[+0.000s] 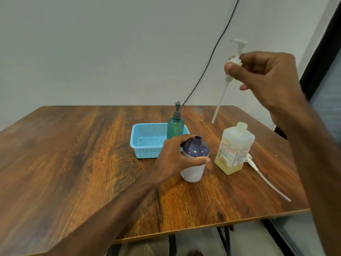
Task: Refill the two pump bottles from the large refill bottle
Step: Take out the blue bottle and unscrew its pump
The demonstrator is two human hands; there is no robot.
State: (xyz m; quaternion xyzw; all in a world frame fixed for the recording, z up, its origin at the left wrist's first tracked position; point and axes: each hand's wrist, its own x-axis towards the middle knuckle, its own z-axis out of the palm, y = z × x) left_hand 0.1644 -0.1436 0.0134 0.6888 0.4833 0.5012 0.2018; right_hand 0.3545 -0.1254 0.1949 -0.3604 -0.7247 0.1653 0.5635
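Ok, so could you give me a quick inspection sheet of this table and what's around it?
Surface: wooden table, glossy brown grain.
Job's things: purple bottle open, upright; green pump bottle capped, standing in blue basket; refill bottle open, little yellowish liquid left; lifted pump in the air; second pump lying beside the refill bottle.
Clutter: nothing seen.
Hands: left hand grips the purple bottle; right hand pinches the lifted pump.
Cables: black cable against the wall.
Surroundings: wall pale; dark frame at right.

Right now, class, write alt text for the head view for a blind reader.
The right hand holds a white pump aloft; the left hand grips the open purple-topped bottle beside the refill bottle on a wooden table.
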